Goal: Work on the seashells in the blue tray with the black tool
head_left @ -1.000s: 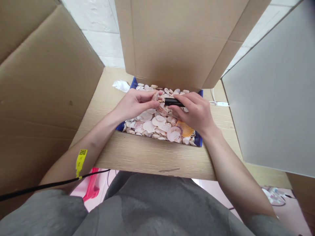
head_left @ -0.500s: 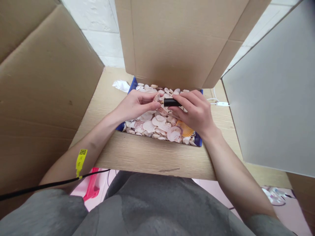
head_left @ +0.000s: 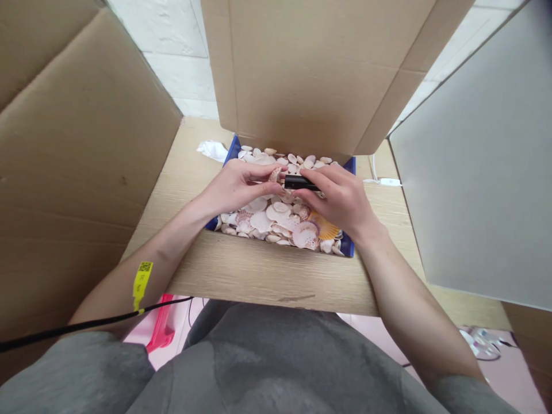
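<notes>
Between the thumb and fingers of my left hand (head_left: 245,183), a ribbed pinkish seashell (head_left: 275,175) is held on edge. My right hand (head_left: 338,194) grips a black cylindrical tool (head_left: 299,182) that looks like a small hand drill, lying level and pointing left. Its tip end is at the shell; whether it touches cannot be made out. Both hands are over a shallow blue tray (head_left: 350,248) filled with pale seashells (head_left: 261,222). An orange fan-shaped scallop shell (head_left: 325,227) lies among them below my right hand.
A cardboard panel (head_left: 319,69) stands behind the tray, with cardboard (head_left: 86,161) at left and a grey panel (head_left: 478,161) at right. Crumpled white paper (head_left: 212,150) lies left of the tray on the wooden table (head_left: 267,276). A white cable switch (head_left: 388,182) is at right.
The black tool has shifted slightly left and down toward the shell, and its gold-coloured tip shows less. My right hand moved with it; my left hand stays nearly still.
</notes>
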`<state>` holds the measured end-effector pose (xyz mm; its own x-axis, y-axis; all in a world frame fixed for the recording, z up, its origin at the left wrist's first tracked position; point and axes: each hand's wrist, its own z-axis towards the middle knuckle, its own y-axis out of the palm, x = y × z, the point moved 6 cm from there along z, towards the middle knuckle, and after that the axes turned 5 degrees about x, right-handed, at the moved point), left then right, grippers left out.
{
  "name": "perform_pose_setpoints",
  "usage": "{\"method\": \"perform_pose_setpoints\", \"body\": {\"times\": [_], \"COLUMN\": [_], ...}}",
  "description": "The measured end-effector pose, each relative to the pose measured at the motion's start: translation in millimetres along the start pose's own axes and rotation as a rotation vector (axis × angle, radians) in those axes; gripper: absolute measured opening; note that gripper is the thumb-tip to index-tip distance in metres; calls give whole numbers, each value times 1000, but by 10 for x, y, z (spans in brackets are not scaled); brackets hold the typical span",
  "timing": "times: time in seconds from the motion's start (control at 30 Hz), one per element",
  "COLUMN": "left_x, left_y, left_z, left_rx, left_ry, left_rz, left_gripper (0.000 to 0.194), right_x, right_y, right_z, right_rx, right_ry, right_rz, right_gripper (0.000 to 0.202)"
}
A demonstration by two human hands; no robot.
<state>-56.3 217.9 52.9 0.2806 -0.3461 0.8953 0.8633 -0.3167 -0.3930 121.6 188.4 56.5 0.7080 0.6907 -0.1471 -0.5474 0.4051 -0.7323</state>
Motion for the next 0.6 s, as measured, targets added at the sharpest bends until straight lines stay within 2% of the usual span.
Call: {"method": "perform_pose_setpoints", "body": {"times": [0.27,0.43,0.6], "left_x": [-68,-71,-58], "left_y": [-46,-37,-41], "left_z": [3,3,4], "left_rx": [90,97,101], "left_ry": [10,-29,-16], "left_rz": [-25,-38,-31], "left_gripper": [33,40,39], "right_x": [-19,-14,-22], "right_y": [1,18,34], "right_z": [7,-3,-2], "right_rx": [2,-27,-60], "right_ry": [-19,-9,2], "right_rz": [41,48,19], "right_gripper": [34,33,32]}}
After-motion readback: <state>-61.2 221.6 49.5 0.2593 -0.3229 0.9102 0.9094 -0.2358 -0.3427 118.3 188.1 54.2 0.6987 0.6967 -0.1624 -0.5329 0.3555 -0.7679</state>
